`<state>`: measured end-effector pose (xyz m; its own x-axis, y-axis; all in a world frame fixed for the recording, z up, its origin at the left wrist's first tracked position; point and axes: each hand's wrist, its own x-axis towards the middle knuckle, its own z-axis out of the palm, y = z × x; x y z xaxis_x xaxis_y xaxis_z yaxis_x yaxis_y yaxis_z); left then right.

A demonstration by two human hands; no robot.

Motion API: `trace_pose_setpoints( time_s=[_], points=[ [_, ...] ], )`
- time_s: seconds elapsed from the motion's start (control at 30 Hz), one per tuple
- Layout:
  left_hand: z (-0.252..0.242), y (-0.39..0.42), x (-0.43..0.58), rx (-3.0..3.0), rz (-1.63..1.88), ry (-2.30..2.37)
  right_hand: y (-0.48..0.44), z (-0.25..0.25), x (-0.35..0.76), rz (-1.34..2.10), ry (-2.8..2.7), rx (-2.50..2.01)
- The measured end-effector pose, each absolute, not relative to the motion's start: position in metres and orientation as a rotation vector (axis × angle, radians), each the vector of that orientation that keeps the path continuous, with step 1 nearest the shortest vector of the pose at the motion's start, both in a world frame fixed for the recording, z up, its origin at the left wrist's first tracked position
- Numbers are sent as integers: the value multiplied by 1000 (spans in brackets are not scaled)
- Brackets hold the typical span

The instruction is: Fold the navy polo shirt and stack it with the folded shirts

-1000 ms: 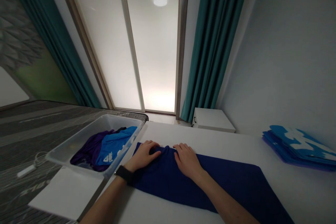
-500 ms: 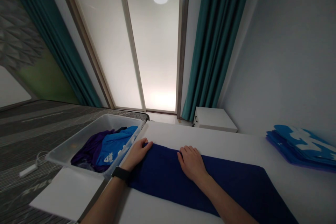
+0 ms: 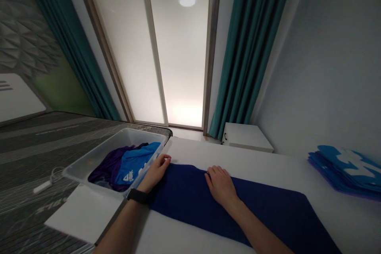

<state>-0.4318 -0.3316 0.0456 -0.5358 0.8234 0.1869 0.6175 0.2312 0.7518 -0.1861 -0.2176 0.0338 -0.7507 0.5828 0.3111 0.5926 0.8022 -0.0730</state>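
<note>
A navy blue cloth garment (image 3: pixel 190 194), folded into a long strip, lies across the white table in front of me. At its left end is my left hand (image 3: pixel 156 172), with a dark band on the wrist. Its fingers are loosely bent near the far left corner, and no cloth shows between them. My right hand (image 3: pixel 222 186) rests on the strip's far edge, palm down with fingers stretched out. The right forearm covers part of the cloth, whose right end runs to the bottom of the view.
A clear plastic bin (image 3: pixel 74 170) left of the table holds purple and bright blue clothes (image 3: pixel 135 164). Folded blue garments (image 3: pixel 342 170) are stacked at the table's right (image 3: pixel 285 166). Beyond the table stands a white cabinet (image 3: pixel 247 137). A white power strip (image 3: pixel 42 187) lies at far left.
My left hand has loosened from the cloth's far left corner and its fingers have lifted slightly. The right hand stays on the cloth. The view has shifted a little left.
</note>
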Motion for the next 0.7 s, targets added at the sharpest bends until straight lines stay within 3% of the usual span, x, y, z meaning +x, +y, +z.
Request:
trace_pose_setpoints(
  time_s=[0.43, 0.7],
  points=[
    [52, -346, -412, 1401, 603, 2579, -219, 30, -188, -127, -2670, -888],
    [36, -342, -419, 1550, 805, 2522, -219, 29, -188, -128, -2668, -881]
  ],
)
